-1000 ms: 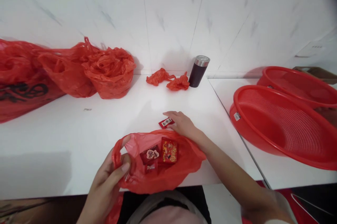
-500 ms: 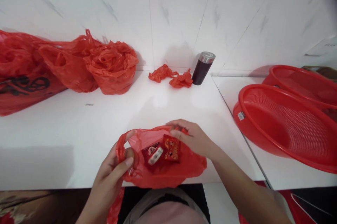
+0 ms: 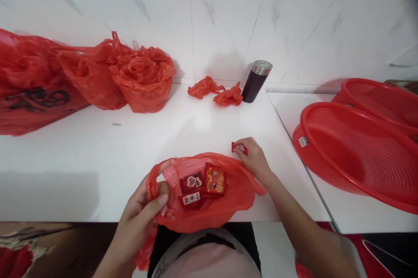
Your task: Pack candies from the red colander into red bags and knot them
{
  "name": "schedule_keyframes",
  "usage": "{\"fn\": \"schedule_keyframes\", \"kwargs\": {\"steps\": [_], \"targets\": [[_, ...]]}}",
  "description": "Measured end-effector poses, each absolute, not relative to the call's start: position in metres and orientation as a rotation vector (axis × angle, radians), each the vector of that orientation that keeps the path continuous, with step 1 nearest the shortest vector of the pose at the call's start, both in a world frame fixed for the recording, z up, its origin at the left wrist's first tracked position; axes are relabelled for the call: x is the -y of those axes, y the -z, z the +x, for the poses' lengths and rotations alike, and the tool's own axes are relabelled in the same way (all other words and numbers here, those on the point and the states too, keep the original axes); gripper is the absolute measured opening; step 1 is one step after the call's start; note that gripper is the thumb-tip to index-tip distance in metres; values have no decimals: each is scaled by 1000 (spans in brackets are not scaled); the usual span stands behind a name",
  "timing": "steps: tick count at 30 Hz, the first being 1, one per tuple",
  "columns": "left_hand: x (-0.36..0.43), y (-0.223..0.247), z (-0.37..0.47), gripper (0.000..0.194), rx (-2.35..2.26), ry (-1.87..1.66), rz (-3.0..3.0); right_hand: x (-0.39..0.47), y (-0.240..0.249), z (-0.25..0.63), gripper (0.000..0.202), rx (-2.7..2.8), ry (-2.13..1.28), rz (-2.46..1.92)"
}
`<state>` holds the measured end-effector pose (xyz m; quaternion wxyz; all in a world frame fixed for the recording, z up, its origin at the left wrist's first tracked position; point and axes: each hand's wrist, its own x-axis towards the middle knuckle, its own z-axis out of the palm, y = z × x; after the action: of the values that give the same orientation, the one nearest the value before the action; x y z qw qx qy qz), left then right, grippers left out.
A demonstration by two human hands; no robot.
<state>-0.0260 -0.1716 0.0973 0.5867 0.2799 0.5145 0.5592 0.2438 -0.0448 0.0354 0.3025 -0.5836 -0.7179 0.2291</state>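
My left hand (image 3: 146,202) grips the handle of a thin red plastic bag (image 3: 235,195), which lies spread at the table's front edge with its mouth facing me. Inside it are a red packet with gold print and cartoon figures (image 3: 214,179), a dark red packet with white lettering (image 3: 191,181) and a small red packet with a white label (image 3: 191,199). Just beyond the bag's far right rim, my right hand (image 3: 254,158) pinches a small red wrapped piece (image 3: 235,147) between thumb and fingers, held above the white table.
Full red plastic bags (image 3: 146,91) stand along the wall at the left. Two crumpled red bags (image 3: 228,95) lie beside a dark tumbler (image 3: 255,84) with a silver lid. At the right, large red plastic baskets (image 3: 313,152) rest on an adjoining white surface.
My right hand has moved from the bag's rim outward to the right, now with a small red wrapped piece in its fingers. The packets inside have shifted and lie flatter. My left hand keeps its hold.
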Motion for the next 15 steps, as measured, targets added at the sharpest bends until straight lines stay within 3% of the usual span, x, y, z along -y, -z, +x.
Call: {"fn": "schedule_keyframes", "kwargs": {"steps": [4, 8, 11, 15], "targets": [[171, -96, -26, 55, -1182, -1298, 660, 73, -83, 232, 11, 1768, -651, -1363], [169, -97, -24, 54, -1183, -1294, 651, 103, -117, 217, 19, 2011, -796, -1182], [170, -97, -26, 50, -1192, -1296, 655, 113, -116, 218, 23, 2174, -664, -1229], [176, -94, -36, 25, -1348, -1280, 725, 125, -96, 237, 31, 2422, -528, -1391]]}}
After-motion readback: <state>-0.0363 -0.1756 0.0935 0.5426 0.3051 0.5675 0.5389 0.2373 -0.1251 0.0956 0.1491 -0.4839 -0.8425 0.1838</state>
